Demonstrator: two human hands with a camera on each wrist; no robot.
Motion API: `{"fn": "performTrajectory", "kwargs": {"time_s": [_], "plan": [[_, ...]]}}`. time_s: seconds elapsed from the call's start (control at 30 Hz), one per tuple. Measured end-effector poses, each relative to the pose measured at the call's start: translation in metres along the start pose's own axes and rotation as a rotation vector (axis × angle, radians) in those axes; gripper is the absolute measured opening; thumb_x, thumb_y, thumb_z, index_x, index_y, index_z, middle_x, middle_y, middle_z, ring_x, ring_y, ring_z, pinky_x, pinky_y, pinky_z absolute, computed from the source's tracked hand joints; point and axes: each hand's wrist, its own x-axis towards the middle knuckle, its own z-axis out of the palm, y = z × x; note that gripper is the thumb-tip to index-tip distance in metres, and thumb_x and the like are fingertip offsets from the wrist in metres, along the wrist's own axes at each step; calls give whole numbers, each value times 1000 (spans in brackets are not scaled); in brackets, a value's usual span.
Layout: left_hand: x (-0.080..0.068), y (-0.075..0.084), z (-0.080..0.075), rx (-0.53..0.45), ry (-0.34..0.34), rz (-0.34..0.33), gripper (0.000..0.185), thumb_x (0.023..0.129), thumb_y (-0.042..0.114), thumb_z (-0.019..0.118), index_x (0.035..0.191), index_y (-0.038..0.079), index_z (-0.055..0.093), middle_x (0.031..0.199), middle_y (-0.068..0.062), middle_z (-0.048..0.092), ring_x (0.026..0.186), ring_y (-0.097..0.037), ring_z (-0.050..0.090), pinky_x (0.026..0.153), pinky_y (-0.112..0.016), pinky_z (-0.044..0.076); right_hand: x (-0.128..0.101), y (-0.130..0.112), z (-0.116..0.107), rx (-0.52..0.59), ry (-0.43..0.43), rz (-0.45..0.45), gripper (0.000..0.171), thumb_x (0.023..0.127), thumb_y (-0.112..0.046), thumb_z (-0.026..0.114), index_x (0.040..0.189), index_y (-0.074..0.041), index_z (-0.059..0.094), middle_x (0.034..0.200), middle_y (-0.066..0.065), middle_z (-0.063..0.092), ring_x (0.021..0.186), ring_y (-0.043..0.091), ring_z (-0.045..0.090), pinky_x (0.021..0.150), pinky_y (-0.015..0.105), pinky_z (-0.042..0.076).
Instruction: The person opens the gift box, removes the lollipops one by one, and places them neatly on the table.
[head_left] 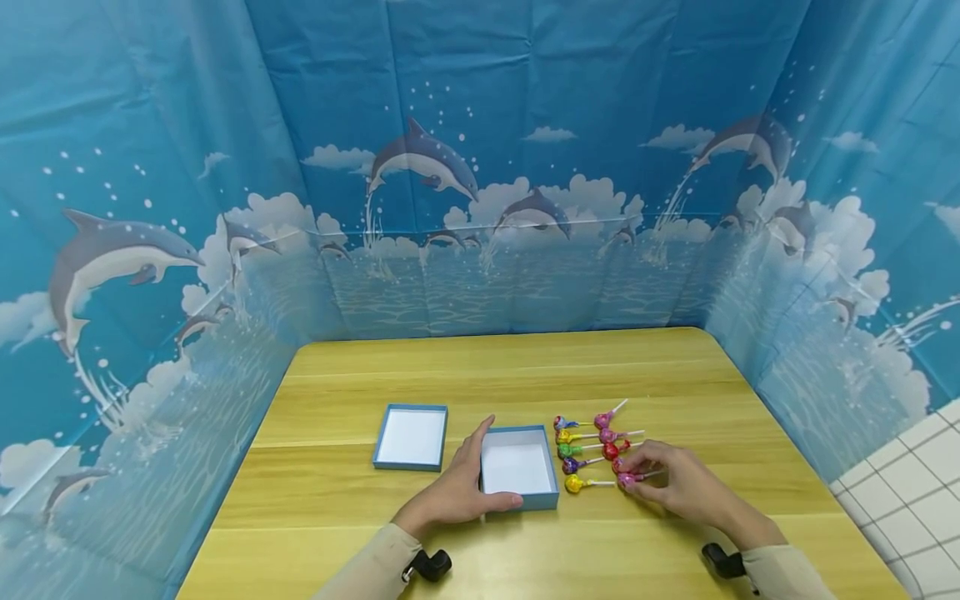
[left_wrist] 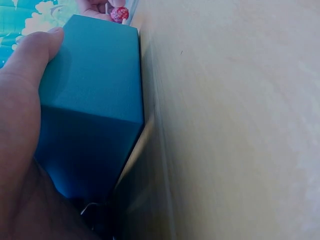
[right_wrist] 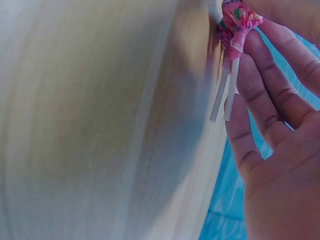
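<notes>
A blue square box (head_left: 538, 502) with a white inside stands at the middle of the wooden table, its top uncovered. My left hand (head_left: 459, 493) holds it from the left side, the thumb along its front wall (left_wrist: 95, 70). To the right of the box, my right hand (head_left: 678, 485) pinches a pink-wrapped lollipop (right_wrist: 240, 42) by its candy head between thumb and fingers. A second stick shows right beside that one in the right wrist view. Several wrapped lollipops (head_left: 572, 467) lie in two columns between box and right hand, sticks mostly pointing right.
A shallow blue lid (head_left: 410, 437) with a white inside lies left of the box. The wooden table (head_left: 337, 517) meets a blue dolphin-print curtain (head_left: 510, 275) at its back and sides. White tiles (head_left: 911, 475) show beyond the right edge.
</notes>
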Motion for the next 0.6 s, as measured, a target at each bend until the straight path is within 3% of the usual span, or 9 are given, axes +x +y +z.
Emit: {"fn": "performTrajectory", "kwargs": {"time_s": [0.4,0.6], "plan": [[-5,1,0,5,5,9,132,98,62,90,188,39,-4,191,-23,26,168,-43,41,127,-75,46,-7,-5,6,-3,-2,10,24,99,-20,96,114,-29,80,118,-9,82,103,2,78,89,31,69],[-8,2,-2,12,2,10,132,97,61,91,186,46,-6,191,-24,26,169,-44,40,126,-76,46,-10,-8,7,6,5,10,24,99,-19,96,117,-26,81,118,-8,82,102,4,78,89,32,69]]}}
